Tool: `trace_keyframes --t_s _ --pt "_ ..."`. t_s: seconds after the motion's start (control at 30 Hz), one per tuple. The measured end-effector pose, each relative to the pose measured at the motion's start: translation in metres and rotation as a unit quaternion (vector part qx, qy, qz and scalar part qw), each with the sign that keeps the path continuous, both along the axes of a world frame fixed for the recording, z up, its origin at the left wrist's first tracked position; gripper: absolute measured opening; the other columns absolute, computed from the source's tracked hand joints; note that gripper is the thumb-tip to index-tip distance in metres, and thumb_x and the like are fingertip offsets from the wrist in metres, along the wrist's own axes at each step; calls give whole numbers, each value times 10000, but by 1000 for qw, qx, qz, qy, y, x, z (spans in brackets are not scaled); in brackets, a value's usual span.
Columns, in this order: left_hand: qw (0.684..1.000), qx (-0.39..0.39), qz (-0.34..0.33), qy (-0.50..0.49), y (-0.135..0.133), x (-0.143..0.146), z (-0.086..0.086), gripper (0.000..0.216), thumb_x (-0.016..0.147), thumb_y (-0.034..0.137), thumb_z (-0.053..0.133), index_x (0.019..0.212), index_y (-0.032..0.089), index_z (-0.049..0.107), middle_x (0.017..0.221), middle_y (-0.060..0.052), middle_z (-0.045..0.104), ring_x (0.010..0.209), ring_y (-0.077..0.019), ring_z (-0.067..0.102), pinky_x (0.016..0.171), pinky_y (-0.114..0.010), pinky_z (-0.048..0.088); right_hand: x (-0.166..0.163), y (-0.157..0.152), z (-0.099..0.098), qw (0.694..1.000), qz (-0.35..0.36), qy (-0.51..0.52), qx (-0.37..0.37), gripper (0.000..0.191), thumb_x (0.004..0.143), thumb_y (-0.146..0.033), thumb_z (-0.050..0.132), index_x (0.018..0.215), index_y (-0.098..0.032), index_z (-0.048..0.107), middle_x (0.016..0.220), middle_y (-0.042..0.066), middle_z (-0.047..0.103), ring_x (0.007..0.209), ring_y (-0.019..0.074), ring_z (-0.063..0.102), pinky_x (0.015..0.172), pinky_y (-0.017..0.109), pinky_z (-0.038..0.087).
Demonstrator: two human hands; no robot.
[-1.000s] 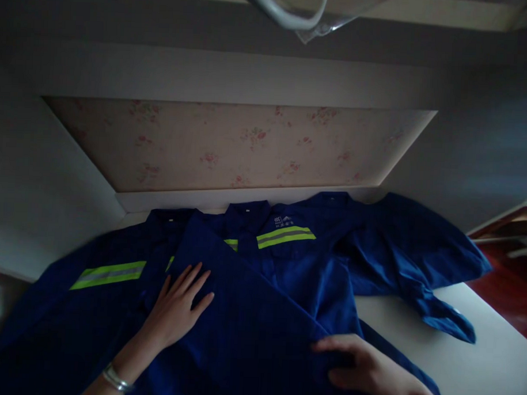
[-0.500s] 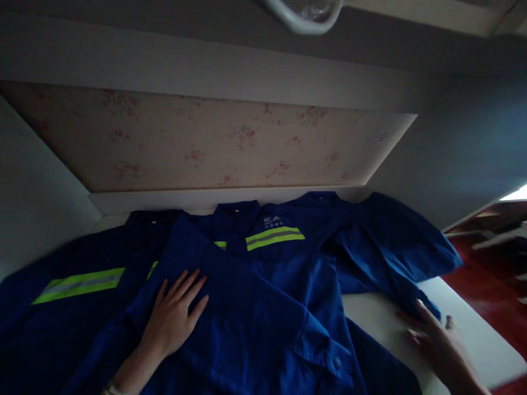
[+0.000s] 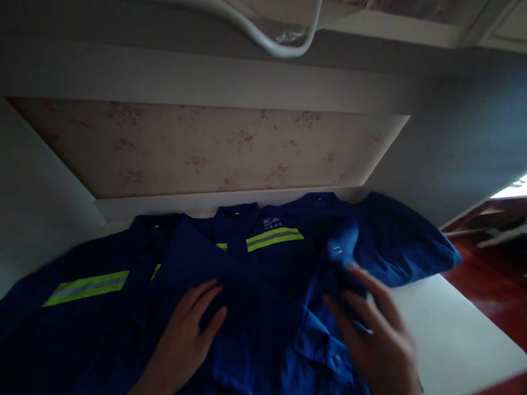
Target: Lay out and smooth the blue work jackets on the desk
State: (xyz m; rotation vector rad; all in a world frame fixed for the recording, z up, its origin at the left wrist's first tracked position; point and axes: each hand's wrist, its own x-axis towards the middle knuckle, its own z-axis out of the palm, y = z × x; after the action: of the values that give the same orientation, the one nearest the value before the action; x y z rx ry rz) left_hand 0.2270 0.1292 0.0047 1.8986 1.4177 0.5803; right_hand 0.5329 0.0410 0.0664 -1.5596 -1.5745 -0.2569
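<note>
A dark blue work jacket [image 3: 259, 312] with yellow-green reflective stripes [image 3: 274, 237] lies spread on a white table [image 3: 457, 337]. My left hand [image 3: 185, 339] rests flat on the folded front of the jacket, fingers apart. My right hand [image 3: 375, 334] holds the cuff end of the jacket's right sleeve [image 3: 343, 249], which is lifted and brought in over the body of the jacket. A second striped part of blue cloth [image 3: 87, 283] lies at the left.
A white ledge and a panel of flowered wallpaper [image 3: 213, 149] stand behind the table. A white curved bar [image 3: 273, 45] hangs overhead. Red-brown floor [image 3: 498, 269] shows at the right beyond the table's edge.
My right hand reached out to the sleeve end on the right, took it and carried it leftward over the jacket. My left hand stayed pressed on the cloth.
</note>
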Motion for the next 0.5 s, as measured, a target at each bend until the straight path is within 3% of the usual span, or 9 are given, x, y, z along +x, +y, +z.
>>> trace_keyframes --t_s 0.03,0.1,0.17,0.2,0.23,0.33,0.4,0.5 --pt "992 -79 12 -102 -9 7 10 551 911 605 415 1343 286 540 1500 -69 463 1396 -285 395 1171 -521 288 -19 0 3 991 124 -42 -39 197 862 -217 662 1038 -301 691 1334 72 581 1241 291 546 1082 527 432" --pt "927 -241 36 -286 -24 19 24 703 897 709 253 1425 275 418 1525 -108 420 1332 -294 482 1031 -485 471 -49 1 9 922 350 -92 -136 328 917 -186 592 1176 -377 655 1241 21 662 1154 235 617 1010 430 512" --pt "867 -328 69 -368 -31 23 27 768 874 743 236 1457 255 346 1535 -144 393 1283 -309 532 912 -454 542 -64 0 12 854 470 -95 -204 365 957 -223 550 1281 -384 597 1217 8 685 1067 199 663 911 330 562" --pt "861 -341 92 -365 -33 22 25 761 865 732 329 1459 256 332 1539 -148 386 1278 -311 536 897 -438 546 -66 0 12 849 477 -76 -217 364 960 -253 552 1308 -357 581 1209 23 691 1031 195 677 869 302 573" --pt "867 -338 116 -346 -34 21 20 755 846 688 461 1452 256 339 1529 -149 403 1273 -307 540 906 -422 540 -65 -1 10 865 450 -47 -217 361 955 -283 565 1314 -322 581 1192 45 698 1006 202 684 847 299 577" --pt "893 -318 142 -286 -35 13 0 768 764 524 703 1402 204 421 1434 -164 520 1226 -296 579 976 -405 503 -51 -2 -6 931 286 64 -217 279 938 -318 582 1205 -265 639 1110 82 707 983 217 682 849 318 575" --pt "905 -310 115 -268 -37 12 -11 704 764 519 710 1338 169 505 1358 -165 590 1206 -293 594 1020 -408 475 -40 1 -22 940 206 117 -245 247 947 -324 558 1168 -262 647 1144 88 679 1031 221 662 886 334 564" --pt "934 -255 71 -242 -38 13 -12 539 826 543 633 1231 189 603 1275 -119 658 1194 -275 602 1040 -381 458 -27 7 -46 939 150 131 -281 302 937 -362 562 1214 -257 622 1259 96 616 1130 249 611 980 398 522"
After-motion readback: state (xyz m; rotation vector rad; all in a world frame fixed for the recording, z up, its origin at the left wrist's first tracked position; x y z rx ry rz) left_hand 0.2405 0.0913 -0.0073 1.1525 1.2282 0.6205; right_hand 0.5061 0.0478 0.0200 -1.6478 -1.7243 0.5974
